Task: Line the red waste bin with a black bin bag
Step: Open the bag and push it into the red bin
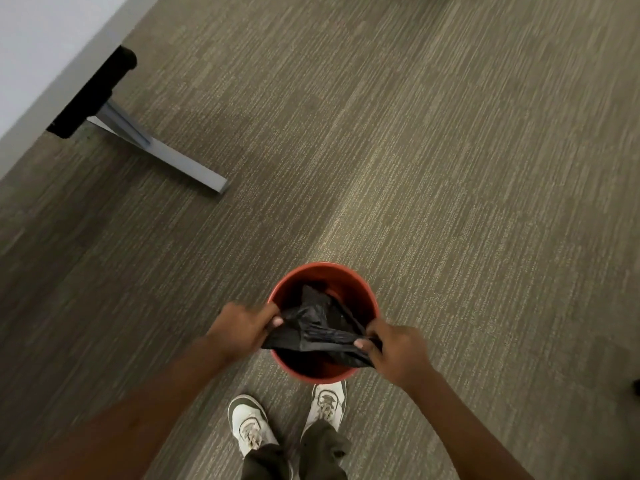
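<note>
Both-handed, fingers (275, 322) pinching black bag (318, 327).

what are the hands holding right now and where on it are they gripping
Both hands hold the black bin bag by its upper edge: the left hand grips one end, the right hand the other, stretched above the red waste bin.

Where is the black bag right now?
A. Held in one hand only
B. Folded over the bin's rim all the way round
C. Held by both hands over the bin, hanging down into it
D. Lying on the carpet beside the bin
C: the left hand and right hand each grip an edge of the bag, which hangs into the red bin, whose rim is bare.
</note>
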The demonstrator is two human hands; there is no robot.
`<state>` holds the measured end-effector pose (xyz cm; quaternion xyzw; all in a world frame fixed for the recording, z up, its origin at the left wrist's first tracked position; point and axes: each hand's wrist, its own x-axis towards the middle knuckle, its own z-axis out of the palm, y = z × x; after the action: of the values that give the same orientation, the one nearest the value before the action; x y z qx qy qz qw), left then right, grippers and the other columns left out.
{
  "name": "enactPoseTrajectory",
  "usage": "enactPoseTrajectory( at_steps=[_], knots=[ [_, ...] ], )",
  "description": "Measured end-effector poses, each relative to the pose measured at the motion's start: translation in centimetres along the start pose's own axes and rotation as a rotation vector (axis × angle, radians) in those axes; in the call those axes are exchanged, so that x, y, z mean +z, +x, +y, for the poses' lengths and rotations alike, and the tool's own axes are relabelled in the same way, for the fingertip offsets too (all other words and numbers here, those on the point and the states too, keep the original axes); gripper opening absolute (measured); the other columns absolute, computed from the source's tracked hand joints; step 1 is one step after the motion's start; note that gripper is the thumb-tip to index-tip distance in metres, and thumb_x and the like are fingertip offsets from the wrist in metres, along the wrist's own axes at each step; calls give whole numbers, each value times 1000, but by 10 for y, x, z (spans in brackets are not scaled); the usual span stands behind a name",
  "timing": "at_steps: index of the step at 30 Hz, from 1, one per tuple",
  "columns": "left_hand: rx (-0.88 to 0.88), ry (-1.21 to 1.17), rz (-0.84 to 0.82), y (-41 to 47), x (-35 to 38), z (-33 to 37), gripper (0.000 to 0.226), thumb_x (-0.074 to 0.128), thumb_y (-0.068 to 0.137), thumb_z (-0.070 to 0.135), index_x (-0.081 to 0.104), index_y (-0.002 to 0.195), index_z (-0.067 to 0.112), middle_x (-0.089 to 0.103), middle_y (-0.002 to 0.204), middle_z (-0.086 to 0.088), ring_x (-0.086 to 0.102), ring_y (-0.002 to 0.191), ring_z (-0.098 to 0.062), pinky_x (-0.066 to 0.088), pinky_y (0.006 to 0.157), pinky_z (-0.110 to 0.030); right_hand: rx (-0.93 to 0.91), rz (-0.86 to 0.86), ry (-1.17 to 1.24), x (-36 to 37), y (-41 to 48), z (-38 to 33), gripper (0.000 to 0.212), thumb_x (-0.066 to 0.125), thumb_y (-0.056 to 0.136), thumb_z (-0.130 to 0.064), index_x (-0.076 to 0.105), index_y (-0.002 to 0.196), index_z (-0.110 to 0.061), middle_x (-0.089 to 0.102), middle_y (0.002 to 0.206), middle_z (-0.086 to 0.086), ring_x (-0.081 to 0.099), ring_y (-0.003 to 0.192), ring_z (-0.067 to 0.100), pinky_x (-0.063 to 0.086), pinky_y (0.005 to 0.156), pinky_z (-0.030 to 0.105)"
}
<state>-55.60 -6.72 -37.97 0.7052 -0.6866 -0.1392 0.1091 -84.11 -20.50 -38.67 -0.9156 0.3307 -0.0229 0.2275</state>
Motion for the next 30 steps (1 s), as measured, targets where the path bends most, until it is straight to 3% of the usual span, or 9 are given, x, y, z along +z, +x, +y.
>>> enactPoseTrajectory(
  at_steps=[2,4,6,10,16,24,26,28,30],
  knots=[
    [119,56,-74,-10,8,3,19,33,94,39,41,84,26,63,50,2,57,38,-14,35,36,-19,-1,-51,51,10,-15,-2,31,52,86,-41,61,74,-14,58,46,0,51,35,16,35,37,21],
    [80,96,-180,-19,19,5,13,39,87,39,41,85,26,63,48,0,58,37,-16,34,33,-18,78,-159,108,23,-31,0,27,54,88,-38,60,80,-13,61,51,4,56,41,21,34,43,22],
    [-138,56,-189,-24,33,5,22,33,95,42,49,91,27,67,52,-4,63,43,-22,41,36,-21,220,-151,227,40,-40,4,20,54,90,-37,58,81,-19,59,54,0,55,45,15,32,45,20],
    [-532,-125,-263,15,59,-6,27,41,96,44,63,109,35,75,102,-5,69,97,-30,52,73,-35,593,-53,553,61,-11,21,13,56,91,-31,53,79,-29,60,67,-6,60,64,14,46,55,28],
    [-646,-147,-135,103,94,-21,29,42,95,43,63,100,25,73,97,-13,68,92,-37,46,68,-37,601,-103,401,83,77,66,19,53,91,-38,56,80,-23,61,70,-1,60,68,21,42,61,30],
    [-571,-178,-139,129,109,-38,45,33,97,46,59,86,12,70,89,-17,65,84,-36,43,66,-36,725,158,367,85,97,95,26,50,90,-47,54,78,-24,53,64,-13,59,65,19,28,49,22],
    [-588,-241,-132,122,104,-37,46,35,97,45,62,84,11,70,87,-16,65,83,-34,44,68,-37,694,134,293,80,82,90,39,47,87,-58,55,92,-20,61,77,-5,64,79,25,38,59,27],
    [-631,-316,-113,116,100,-35,47,36,98,43,62,80,9,68,83,-15,63,80,-33,44,69,-38,675,152,76,78,64,82,64,54,80,-63,50,115,-10,61,112,12,57,106,32,45,86,42],
    [-640,-370,-122,111,97,-30,45,37,98,41,57,72,11,63,74,-11,60,74,-30,38,64,-34,604,283,-66,86,53,61,60,66,78,-51,49,114,-6,54,122,22,50,113,39,40,96,52]
  ],
)
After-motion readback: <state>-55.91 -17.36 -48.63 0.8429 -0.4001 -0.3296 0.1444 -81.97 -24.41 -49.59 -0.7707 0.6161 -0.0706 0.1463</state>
